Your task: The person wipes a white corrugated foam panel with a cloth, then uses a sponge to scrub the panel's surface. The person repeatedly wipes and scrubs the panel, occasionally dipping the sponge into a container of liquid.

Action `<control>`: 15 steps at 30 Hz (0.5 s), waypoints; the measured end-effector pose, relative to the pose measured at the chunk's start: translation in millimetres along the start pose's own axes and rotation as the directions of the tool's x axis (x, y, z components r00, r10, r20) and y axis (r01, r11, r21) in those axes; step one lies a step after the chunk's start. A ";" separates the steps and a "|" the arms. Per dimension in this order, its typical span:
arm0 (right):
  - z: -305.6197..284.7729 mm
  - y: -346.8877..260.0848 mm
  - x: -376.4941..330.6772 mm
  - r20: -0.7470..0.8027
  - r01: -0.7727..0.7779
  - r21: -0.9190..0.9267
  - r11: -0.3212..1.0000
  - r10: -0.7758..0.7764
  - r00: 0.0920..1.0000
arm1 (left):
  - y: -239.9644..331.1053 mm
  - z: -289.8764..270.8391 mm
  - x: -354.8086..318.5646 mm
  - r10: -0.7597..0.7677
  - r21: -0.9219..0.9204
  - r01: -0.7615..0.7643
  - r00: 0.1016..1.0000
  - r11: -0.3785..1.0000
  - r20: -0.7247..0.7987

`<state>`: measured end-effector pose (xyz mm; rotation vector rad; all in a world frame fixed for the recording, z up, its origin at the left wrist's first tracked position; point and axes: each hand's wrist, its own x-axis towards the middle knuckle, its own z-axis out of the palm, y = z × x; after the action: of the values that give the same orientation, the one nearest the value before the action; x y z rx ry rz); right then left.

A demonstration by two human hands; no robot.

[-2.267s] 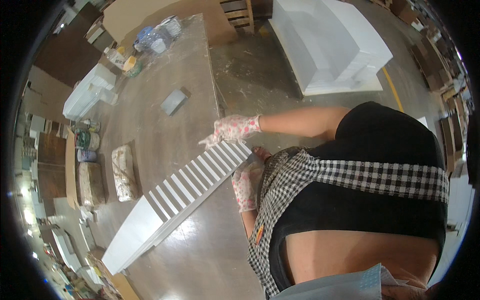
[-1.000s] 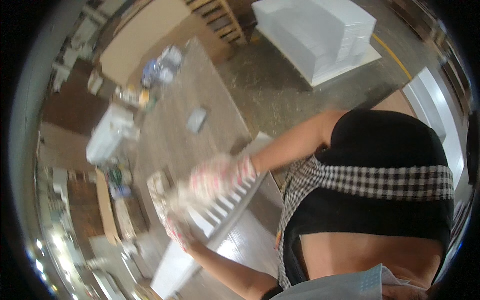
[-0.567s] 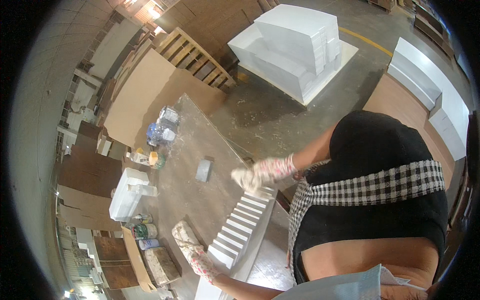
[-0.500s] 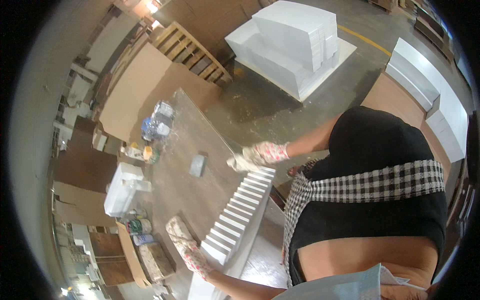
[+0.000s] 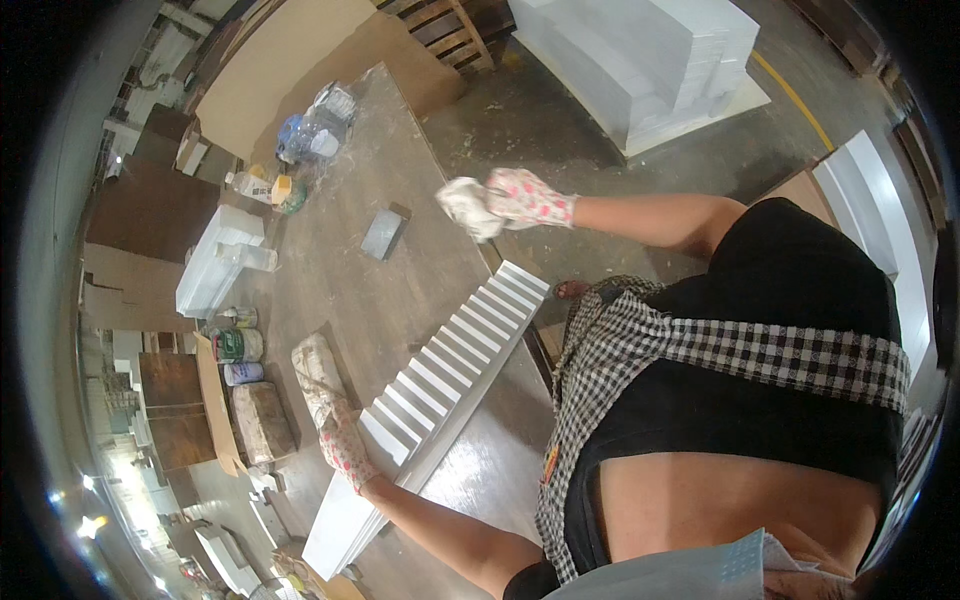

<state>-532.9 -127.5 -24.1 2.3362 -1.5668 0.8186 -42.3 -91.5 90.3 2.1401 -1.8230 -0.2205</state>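
While left hand at pale block, bottles beyond grey block.

A stepped stack of flat white boards runs diagonally from lower left to centre on the smooth grey-brown tabletop. Just left of it, the pink-spotted gloved left hand is at the lower end of a whitish oblong block. Above the stack's upper end, the pink-spotted gloved right hand holds a crumpled white cloth. Left of the cloth, a grey rectangular block lies on the tabletop.
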 end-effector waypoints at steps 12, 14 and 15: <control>139.3 -66.1 161.7 0.327 -0.112 0.754 0.647 -0.222 0.918 | 11.5 -4.8 -0.5 -0.272 -0.318 0.291 0.957 0.902 0.101; 166.1 -26.3 187.9 0.258 -0.147 0.708 0.690 -0.058 0.964 | 13.2 -6.9 0.7 -0.292 -0.230 0.307 0.952 0.924 0.096; 179.8 -10.2 206.5 0.329 -0.268 0.637 0.723 0.059 0.943 | 13.8 -7.0 1.3 -0.307 -0.207 0.323 0.946 0.924 0.104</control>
<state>-406.9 -368.5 -56.6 2.9573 -1.8452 1.3348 -52.7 -93.7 101.7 2.2746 -1.3991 -0.5530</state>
